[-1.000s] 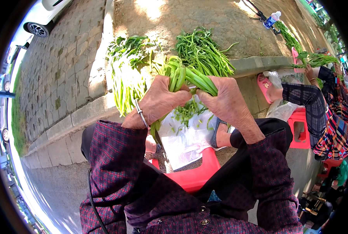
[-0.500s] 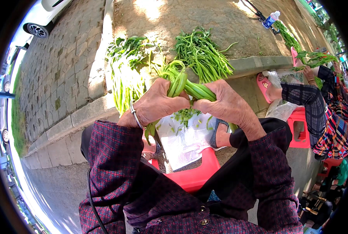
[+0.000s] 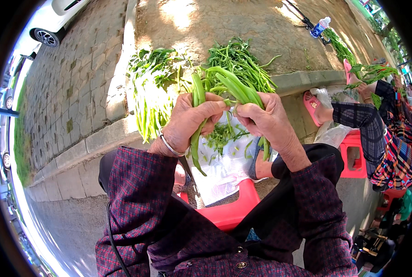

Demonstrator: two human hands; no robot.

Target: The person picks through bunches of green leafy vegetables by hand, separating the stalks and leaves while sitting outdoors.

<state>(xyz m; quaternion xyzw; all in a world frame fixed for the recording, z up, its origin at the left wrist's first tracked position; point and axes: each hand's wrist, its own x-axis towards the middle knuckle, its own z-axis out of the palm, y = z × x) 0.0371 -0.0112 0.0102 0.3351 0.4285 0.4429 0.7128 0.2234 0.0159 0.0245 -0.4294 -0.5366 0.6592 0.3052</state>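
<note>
My left hand (image 3: pixel 186 123), with a silver bangle at the wrist, is closed on a few long green vegetable stems (image 3: pixel 198 92) that stick out above and below it. Close beside it, my right hand (image 3: pixel 271 124) grips a thicker bunch of green stems (image 3: pixel 236 87), whose ends also hang below the palm. Thumbs and fingertips nearly meet around a short piece of stem between the hands. Below them, a white plastic sheet (image 3: pixel 215 171) carries small green scraps (image 3: pixel 224 136).
Two piles of leafy green stems, a left pile (image 3: pixel 151 99) and a right pile (image 3: pixel 243 64), lie by the kerb (image 3: pixel 106 136). A red stool (image 3: pixel 236 207) stands between my knees. At right sits another person in pink sandals (image 3: pixel 313 108); a bottle (image 3: pixel 320 27) stands far right.
My hands have drawn slightly apart and turned upward. The stems, bunched together across both hands before, are now split into two bundles, one in each hand.
</note>
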